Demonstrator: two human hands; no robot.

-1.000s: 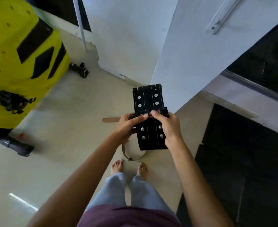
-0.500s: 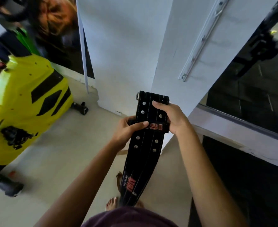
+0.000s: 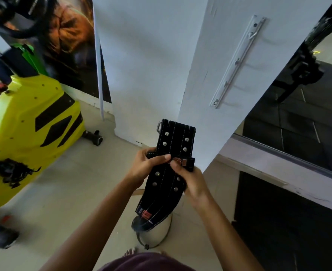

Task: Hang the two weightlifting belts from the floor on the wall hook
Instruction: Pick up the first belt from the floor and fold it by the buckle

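I hold a black studded weightlifting belt (image 3: 173,141) upright in front of me, its buckle end up and its lower end curling down toward the floor. My left hand (image 3: 147,165) grips its left edge at the keeper loop. My right hand (image 3: 190,178) grips its right edge just below the loop. A white rail of wall hooks (image 3: 237,63) is fixed to the white pillar, above and to the right of the belt. A thin brown belt (image 3: 155,241) lies looped on the floor near my feet, partly hidden behind the black one.
A yellow exercise machine (image 3: 24,137) stands at the left on the pale floor. Its black foot (image 3: 94,136) sticks out near the pillar base. A black rubber mat (image 3: 288,222) and a mirror with a white ledge (image 3: 278,173) lie to the right.
My view has tilted upward, bringing the hook rail fully into sight. My right hand slid from the belt's top edge down to below the keeper loop. The belt stays held in both hands.
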